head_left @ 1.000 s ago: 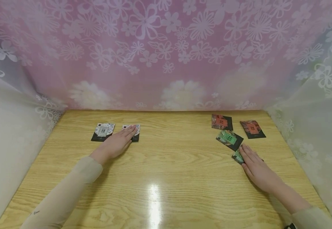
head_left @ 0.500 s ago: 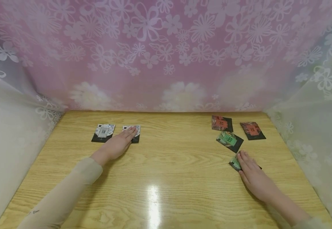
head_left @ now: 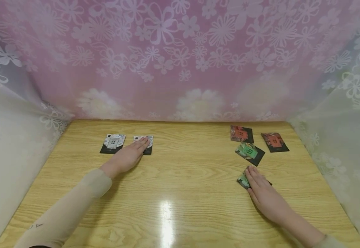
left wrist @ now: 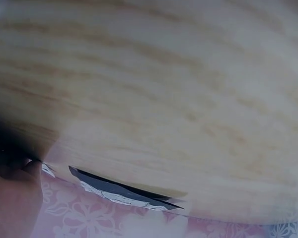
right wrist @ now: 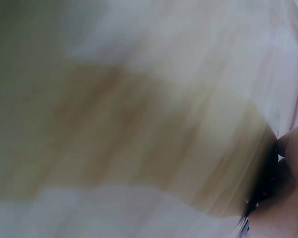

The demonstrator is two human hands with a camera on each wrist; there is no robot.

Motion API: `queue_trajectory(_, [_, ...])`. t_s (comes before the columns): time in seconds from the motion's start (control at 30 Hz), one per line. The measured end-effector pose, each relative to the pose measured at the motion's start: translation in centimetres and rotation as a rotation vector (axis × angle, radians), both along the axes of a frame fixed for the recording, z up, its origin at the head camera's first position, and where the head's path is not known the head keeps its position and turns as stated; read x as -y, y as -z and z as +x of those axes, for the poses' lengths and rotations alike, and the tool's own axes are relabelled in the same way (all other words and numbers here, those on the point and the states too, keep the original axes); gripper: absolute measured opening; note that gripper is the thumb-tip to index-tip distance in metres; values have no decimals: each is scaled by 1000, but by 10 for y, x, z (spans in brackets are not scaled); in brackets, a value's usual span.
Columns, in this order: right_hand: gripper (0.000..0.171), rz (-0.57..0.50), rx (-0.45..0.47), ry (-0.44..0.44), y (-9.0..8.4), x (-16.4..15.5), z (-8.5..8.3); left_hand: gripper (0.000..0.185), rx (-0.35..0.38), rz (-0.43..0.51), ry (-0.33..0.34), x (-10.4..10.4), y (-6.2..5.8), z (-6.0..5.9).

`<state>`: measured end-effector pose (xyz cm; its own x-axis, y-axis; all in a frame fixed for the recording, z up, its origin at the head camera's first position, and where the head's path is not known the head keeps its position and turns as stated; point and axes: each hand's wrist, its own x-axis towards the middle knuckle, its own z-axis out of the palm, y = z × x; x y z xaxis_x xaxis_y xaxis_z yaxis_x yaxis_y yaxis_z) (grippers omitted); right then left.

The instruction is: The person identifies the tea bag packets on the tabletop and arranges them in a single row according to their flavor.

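My left hand (head_left: 126, 157) lies with straight fingers over a flat white-and-black packet (head_left: 149, 150), covering much of it. A matching white-and-black packet (head_left: 112, 142) rests just left of that hand. At the right, the straight fingers of my right hand (head_left: 266, 197) press on a green-and-black packet (head_left: 243, 181), which shows at both sides of them. Behind it lies a second green-and-black packet (head_left: 249, 153), turned at an angle. In the left wrist view, a packet (left wrist: 124, 191) appears edge-on beside the hand (left wrist: 12, 206). The right wrist view catches only part of the hand (right wrist: 293, 198).
Two red-and-black packets (head_left: 242, 133) lie at the back right, the nearer one close to the angled green packet. The wooden table (head_left: 180, 172) ends at a pink floral curtain (head_left: 180, 86). Pale sheer curtains (head_left: 338, 120) hang along both sides.
My right hand has slid the green-and-black packet left and toward me across the table, away from the other green packet. The left hand has stayed in place.
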<state>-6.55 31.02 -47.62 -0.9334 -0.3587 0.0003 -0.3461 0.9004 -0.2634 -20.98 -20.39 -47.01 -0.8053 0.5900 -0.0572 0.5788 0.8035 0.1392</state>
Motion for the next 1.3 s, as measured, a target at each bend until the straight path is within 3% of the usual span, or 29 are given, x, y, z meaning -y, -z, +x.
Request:
queue_trajectory(0.33, [61, 25, -19, -71, -8, 28, -17, 55, -9, -31, -1, 0, 2, -3])
queue_trajectory(0.77, [60, 19, -38, -156, -7, 70, -64, 55, 4, -20, -14, -1, 1, -3])
queue_trajectory(1.3, [62, 40, 55, -178, -8, 131, -113, 56, -7, -35, -10, -2, 1, -4])
